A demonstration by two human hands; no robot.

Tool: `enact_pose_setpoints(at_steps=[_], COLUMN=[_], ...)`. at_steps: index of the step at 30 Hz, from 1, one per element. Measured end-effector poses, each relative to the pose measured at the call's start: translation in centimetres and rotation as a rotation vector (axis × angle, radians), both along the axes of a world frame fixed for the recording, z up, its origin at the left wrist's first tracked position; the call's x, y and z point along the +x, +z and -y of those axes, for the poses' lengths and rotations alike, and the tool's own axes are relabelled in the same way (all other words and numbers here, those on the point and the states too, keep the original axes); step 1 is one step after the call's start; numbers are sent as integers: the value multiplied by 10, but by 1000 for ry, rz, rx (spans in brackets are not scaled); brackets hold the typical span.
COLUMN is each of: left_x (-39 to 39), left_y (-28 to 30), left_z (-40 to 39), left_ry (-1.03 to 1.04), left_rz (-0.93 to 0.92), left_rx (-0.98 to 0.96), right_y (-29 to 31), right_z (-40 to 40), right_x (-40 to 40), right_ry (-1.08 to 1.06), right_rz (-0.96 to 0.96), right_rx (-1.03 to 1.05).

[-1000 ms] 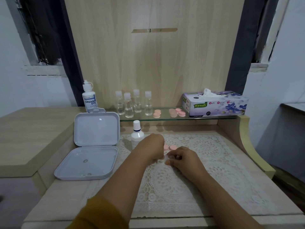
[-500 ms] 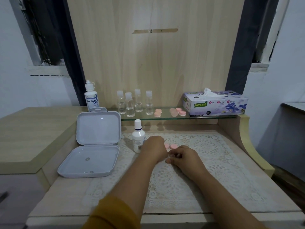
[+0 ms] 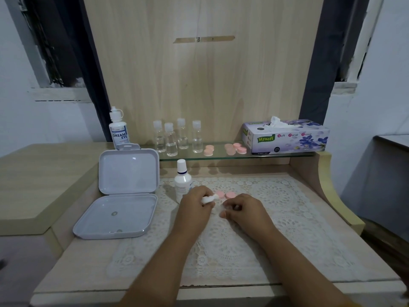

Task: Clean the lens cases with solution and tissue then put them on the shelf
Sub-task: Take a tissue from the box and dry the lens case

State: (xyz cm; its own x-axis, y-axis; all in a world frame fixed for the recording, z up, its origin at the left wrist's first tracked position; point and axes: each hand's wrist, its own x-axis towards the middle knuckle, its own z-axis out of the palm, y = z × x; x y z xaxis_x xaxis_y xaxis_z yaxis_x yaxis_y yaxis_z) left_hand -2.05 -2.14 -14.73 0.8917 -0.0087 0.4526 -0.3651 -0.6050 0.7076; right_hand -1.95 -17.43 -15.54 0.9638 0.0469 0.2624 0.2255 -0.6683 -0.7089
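My left hand [image 3: 194, 206] is closed around a small wad of white tissue [image 3: 209, 198] over the lace mat. Close beside it, my right hand [image 3: 242, 210] pinches a small pale lens case [image 3: 221, 209], mostly hidden by the fingers. Two pink lens-case caps [image 3: 224, 194] lie on the mat just behind both hands. A white solution bottle [image 3: 182, 180] stands upright left of my left hand. More pink lens cases [image 3: 235, 148] rest on the glass shelf [image 3: 221, 156], and the tissue box [image 3: 287, 137] sits at the shelf's right end.
An open grey plastic box [image 3: 124, 196] lies at the left of the desk. Several small clear bottles [image 3: 177, 138] and a Dream Eye bottle [image 3: 119, 131] stand on the shelf. A lace mat [image 3: 287, 218] covers the desk. A raised wooden ledge [image 3: 340, 196] borders the right side.
My left hand has turned a little, so the tissue wad now shows between its fingers. Both hands stay at the same spot on the mat.
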Motion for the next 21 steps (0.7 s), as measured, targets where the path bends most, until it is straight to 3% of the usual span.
enact_pose_setpoints(at_steps=[4, 11, 16, 21], left_x=[-1, -7, 8, 11], left_y=[8, 24, 25, 10], left_z=[8, 18, 10, -8], left_ry=[48, 16, -75, -197], left_rz=[4, -60, -209, -311], left_rx=[493, 841, 692, 244], right_y=[0, -1, -1, 0], right_z=[-1, -1, -1, -2], right_x=[0, 0, 0, 1], right_ry=[-4, -19, -25, -20], right_rz=[7, 23, 28, 12], right_rx=[20, 6, -39, -33])
